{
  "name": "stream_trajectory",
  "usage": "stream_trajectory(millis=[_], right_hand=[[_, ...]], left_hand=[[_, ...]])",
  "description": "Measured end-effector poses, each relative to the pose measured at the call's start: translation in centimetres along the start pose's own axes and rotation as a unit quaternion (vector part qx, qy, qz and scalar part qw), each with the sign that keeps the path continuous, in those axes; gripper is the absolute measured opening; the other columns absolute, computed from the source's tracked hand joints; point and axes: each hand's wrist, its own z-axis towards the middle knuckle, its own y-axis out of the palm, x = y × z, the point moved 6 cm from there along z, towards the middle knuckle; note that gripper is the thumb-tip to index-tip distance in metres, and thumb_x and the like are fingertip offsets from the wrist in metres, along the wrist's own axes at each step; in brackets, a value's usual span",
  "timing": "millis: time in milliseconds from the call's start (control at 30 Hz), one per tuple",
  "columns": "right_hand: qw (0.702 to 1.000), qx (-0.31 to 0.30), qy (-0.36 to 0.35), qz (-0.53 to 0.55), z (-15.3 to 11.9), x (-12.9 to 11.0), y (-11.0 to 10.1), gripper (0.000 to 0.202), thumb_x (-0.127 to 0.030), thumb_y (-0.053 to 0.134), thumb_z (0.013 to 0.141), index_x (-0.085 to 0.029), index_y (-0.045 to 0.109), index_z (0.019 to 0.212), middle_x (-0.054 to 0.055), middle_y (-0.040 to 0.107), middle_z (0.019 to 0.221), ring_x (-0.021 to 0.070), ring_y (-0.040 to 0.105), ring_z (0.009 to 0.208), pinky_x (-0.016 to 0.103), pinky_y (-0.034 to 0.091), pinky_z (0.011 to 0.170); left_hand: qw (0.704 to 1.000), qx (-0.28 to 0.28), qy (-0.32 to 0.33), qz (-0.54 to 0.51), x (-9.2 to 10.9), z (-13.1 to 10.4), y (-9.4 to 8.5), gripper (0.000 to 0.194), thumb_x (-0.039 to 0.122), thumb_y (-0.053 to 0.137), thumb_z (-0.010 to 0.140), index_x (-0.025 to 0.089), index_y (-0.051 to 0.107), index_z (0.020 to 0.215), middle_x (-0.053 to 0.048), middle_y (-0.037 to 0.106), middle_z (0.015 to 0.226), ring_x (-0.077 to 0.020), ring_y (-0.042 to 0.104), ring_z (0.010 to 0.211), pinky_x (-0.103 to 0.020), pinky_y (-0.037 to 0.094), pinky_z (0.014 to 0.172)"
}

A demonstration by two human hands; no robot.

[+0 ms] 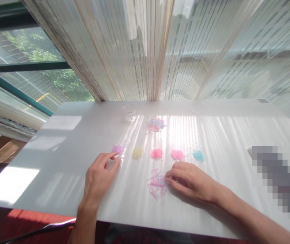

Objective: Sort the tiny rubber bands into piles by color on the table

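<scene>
Small colored rubber bands lie in piles on a white table. My left hand [97, 174] is at the purple pile [118, 149], its thumb and index fingertips slightly apart at the pile's near edge. To the right, in a row, are a yellow pile [137, 153], a red pile [156, 154], a pink pile [177, 155] and a teal pile [198, 156]. My right hand [192, 181] has its fingertips pinched together at the right edge of a loose mixed pile [157, 184]. Whatever is between those fingertips is too small to make out.
Behind the row sits another mixed pile [156, 124] of bands. A clear round container [130, 113] stands at the back, with a clear round lid [196, 109] farther right. String curtains [145, 51] hang behind the white table [58, 159]. A blurred-out object [279, 183] is at the right.
</scene>
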Motion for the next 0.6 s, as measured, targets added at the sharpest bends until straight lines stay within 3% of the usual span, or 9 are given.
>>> stream_trajectory(millis=[267, 467, 600], right_hand=[[1.0, -0.008, 0.003, -0.009, -0.1, 0.0, 0.1, 0.027, -0.025, 0.046, 0.107, -0.018, 0.071, 0.1, 0.005, 0.066, 0.081, 0.0172, 0.058, 0.072, 0.031, 0.044, 0.067], [1.0, 0.002, -0.004, -0.019, -0.2, -0.1, -0.3, 0.027, -0.024, 0.046, 0.106, -0.018, 0.071, 0.097, 0.005, 0.065, 0.08, 0.017, 0.057, 0.071, 0.03, 0.044, 0.067], [1.0, -0.001, -0.004, -0.02, -0.2, -0.2, -0.3, 0.027, -0.025, 0.047, 0.106, -0.018, 0.071, 0.097, 0.004, 0.065, 0.078, 0.0169, 0.056, 0.07, 0.03, 0.045, 0.067]], left_hand=[[0.984, -0.095, 0.099, 0.113, 1.9, 1.2, 1.5, 0.022, 0.028, 0.064, 0.096, 0.032, 0.083, 0.105, 0.0, 0.069, 0.094, -0.0111, 0.056, 0.057, -0.025, 0.043, 0.06], [0.986, -0.084, 0.071, 0.128, 1.4, 1.9, 1.6, 0.027, 0.025, 0.059, 0.097, 0.029, 0.082, 0.111, -0.002, 0.072, 0.101, -0.0156, 0.066, 0.072, -0.025, 0.045, 0.062], [0.991, -0.071, 0.062, 0.093, 1.4, 1.9, 1.2, 0.028, 0.03, 0.057, 0.098, 0.028, 0.081, 0.111, -0.002, 0.071, 0.097, -0.0135, 0.064, 0.068, -0.024, 0.046, 0.061]])
